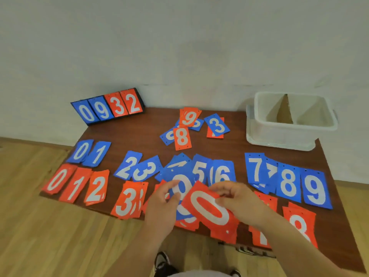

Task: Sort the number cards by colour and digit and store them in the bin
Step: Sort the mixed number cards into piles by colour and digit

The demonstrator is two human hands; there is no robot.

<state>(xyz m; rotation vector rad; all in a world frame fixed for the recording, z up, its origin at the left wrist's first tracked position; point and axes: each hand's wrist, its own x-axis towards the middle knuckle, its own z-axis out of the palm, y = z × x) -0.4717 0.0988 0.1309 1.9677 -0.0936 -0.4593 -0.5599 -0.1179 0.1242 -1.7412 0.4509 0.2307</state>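
Observation:
Blue and red number cards lie in two rows across the brown table (pixel 143 124): blue 0 (pixel 80 150) to blue 9 (pixel 316 189) behind, red 0 (pixel 58 179) onward in front. My left hand (pixel 162 204) holds a small stack of cards with a blue 9 (pixel 182 186) on top. My right hand (pixel 237 200) pinches the top edge of a red 0 card (pixel 209 209) that lies tilted over that stack. A loose pile with a red 9 (pixel 189 116), red 8 (pixel 181 137) and blue 3 (pixel 217 124) sits mid-table.
A white plastic bin (pixel 289 134) with a cardboard divider stands at the table's back right corner. A flip scoreboard (pixel 108 108) showing 0 9 3 2 leans at the back left. A wall rises behind the table. My shoes (pixel 162 262) show on the wooden floor.

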